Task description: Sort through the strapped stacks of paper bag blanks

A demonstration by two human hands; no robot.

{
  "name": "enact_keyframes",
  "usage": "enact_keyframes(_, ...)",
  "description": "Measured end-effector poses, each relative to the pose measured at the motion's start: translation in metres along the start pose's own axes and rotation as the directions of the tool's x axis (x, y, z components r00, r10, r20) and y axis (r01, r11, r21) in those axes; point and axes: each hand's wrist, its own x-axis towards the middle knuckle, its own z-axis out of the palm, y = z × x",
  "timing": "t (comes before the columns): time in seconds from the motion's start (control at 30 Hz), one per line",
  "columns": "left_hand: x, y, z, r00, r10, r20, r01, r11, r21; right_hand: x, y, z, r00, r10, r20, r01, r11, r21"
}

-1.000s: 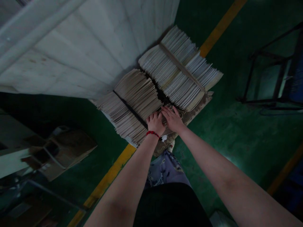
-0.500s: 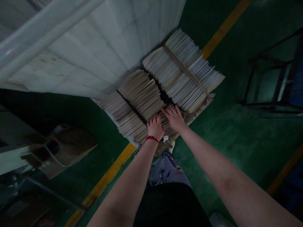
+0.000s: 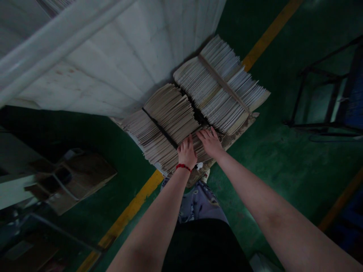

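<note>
A tan bundle of thin paper or cardboard sheets (image 3: 163, 122), bound with a black strap (image 3: 160, 128), rests on a worn board (image 3: 241, 129) low in front of me. My left hand (image 3: 187, 153), a red bracelet on its wrist, is bent over the bundle's near right part by the strap's end; its thumb side is partly hidden. Just to its right, my right hand (image 3: 210, 143) lies with fingers spread on the lower sheets at the bundle's edge. Beyond a dark gap is a second, paler bundle (image 3: 221, 85) with a light brown strap.
A large whitish bin (image 3: 113, 64) rises along the far left side of the bundles. To the left on the green floor lies a cardboard box (image 3: 82, 181). A dark metal frame (image 3: 317, 124) stands at right. Yellow lines (image 3: 136, 206) cross the floor.
Both hands stay at the same spot on the tan bundle, with barely any finger movement. The view has shifted slightly, so the bundles appear a little further right.
</note>
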Motion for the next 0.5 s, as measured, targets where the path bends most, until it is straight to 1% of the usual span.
enact_keyframes(0.17,0.003,-0.003,-0.001,1.0,0.008,0.012,-0.008,1.0,0.004,0.0,-0.004,-0.001,1.0,0.0,0.0,0.0,1.0,-0.029)
enact_keyframes(0.27,0.007,-0.005,-0.005,0.999,0.02,0.032,-0.02,1.0,0.017,0.001,-0.006,-0.002,1.0,-0.026,-0.006,0.026,1.0,-0.01)
enact_keyframes(0.37,0.012,-0.009,-0.009,0.999,0.028,0.036,-0.029,0.999,0.036,0.003,-0.007,-0.001,1.0,-0.014,-0.012,0.014,1.0,0.028)
enact_keyframes(0.5,0.017,-0.017,-0.012,0.995,0.096,0.03,-0.099,0.991,0.09,0.002,-0.008,0.003,1.0,0.023,-0.016,-0.022,0.997,0.07)
